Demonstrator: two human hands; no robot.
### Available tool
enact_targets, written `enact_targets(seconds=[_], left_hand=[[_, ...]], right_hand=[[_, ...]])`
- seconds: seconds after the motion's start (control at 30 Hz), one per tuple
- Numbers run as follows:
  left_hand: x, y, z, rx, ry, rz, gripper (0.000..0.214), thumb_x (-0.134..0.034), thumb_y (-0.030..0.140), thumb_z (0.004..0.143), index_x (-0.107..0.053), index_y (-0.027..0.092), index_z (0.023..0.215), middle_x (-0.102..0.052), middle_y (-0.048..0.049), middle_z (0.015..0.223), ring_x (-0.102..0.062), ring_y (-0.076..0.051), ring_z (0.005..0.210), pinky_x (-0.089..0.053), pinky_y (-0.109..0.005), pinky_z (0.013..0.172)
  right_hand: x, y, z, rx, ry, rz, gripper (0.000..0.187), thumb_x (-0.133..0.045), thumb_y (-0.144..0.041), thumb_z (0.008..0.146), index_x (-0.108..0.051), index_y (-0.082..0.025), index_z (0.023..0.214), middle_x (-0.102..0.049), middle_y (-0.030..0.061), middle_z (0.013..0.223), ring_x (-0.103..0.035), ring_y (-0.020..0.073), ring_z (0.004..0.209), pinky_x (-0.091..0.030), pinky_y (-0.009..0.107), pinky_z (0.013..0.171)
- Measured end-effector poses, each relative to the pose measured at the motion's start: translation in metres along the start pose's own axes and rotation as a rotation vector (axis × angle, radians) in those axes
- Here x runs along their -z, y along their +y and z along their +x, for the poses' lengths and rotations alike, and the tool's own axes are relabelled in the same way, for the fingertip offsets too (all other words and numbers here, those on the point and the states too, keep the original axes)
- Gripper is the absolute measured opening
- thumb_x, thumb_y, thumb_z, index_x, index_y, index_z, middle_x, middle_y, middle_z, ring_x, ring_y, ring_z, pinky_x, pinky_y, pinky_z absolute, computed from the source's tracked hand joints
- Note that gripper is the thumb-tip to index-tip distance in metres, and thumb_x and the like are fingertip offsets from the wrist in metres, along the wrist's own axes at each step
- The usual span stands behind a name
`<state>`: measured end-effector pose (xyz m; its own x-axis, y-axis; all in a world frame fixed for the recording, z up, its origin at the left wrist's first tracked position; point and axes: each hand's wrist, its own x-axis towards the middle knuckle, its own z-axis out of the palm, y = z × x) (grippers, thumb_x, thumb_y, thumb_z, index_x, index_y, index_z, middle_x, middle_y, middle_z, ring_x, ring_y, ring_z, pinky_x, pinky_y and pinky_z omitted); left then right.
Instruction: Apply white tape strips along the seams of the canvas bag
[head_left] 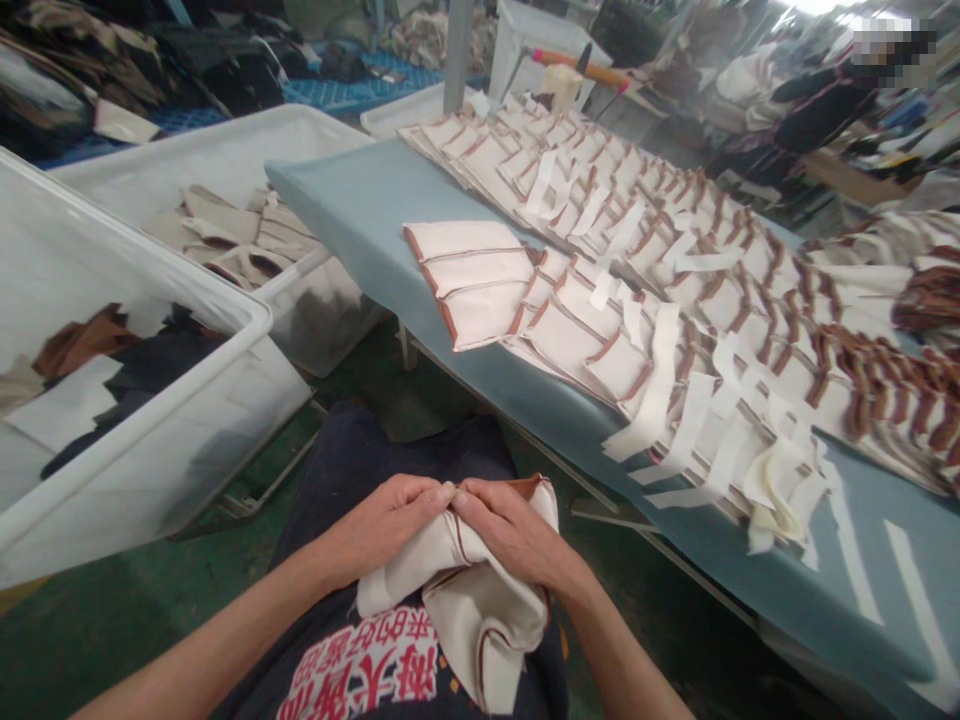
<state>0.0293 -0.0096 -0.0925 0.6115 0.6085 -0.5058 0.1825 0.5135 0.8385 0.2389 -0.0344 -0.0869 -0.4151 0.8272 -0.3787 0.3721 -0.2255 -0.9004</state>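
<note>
Both my hands rest in my lap, holding a cream fabric piece with brown edging [480,610]. My left hand [390,520] pinches its upper edge with fingers closed. My right hand [510,530] lies over the cloth, fingertips meeting those of the left at the top seam. The fabric is bunched and hangs down over my dark shirt. A grey-blue table [360,210] stands just ahead to the right, covered with rows of similar cream pieces [480,280] laid overlapping.
Loose white strips [660,390] lie across the fabric rows. Two large white plastic bins stand at left, a near bin [172,440] holding dark and brown scraps and a far bin [225,160] holding beige pieces. Another person sits at the far right [825,110].
</note>
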Motion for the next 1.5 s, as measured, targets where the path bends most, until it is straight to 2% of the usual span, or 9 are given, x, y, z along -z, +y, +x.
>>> enact_targets(seconds=[0.3,0.93,1.5], left_hand=[[0.0005,-0.0019,0.002,0.004,-0.008,-0.005,0.077,-0.069,0.095,0.082,-0.063,0.018,0.081,-0.056,0.0002,0.074,-0.042,-0.016,0.069,-0.034,-0.027,0.059],[-0.0008,-0.0014,0.0,-0.001,-0.001,-0.021,0.077,-0.071,0.095,0.082,-0.064,0.018,0.08,-0.057,0.0006,0.073,-0.042,-0.016,0.069,-0.034,-0.026,0.059],[0.0,-0.0045,0.0014,0.032,0.023,-0.011,0.082,-0.071,0.099,0.077,-0.061,0.018,0.08,-0.054,0.0012,0.073,-0.041,-0.015,0.069,-0.034,-0.026,0.058]], right_hand=[[0.0006,-0.0013,0.0,-0.006,-0.006,0.001,0.047,-0.047,-0.056,0.114,-0.046,-0.024,0.079,-0.048,-0.0038,0.076,-0.047,0.0171,0.076,-0.035,0.032,0.07],[-0.0002,-0.001,0.0007,-0.017,-0.003,0.008,0.045,-0.048,-0.051,0.115,-0.048,-0.024,0.079,-0.049,-0.0039,0.076,-0.048,0.0167,0.077,-0.036,0.031,0.071],[-0.0002,0.0006,0.0022,-0.031,-0.003,-0.007,0.046,-0.045,-0.056,0.112,-0.046,-0.024,0.079,-0.048,-0.0035,0.077,-0.048,0.0172,0.078,-0.036,0.032,0.072]])
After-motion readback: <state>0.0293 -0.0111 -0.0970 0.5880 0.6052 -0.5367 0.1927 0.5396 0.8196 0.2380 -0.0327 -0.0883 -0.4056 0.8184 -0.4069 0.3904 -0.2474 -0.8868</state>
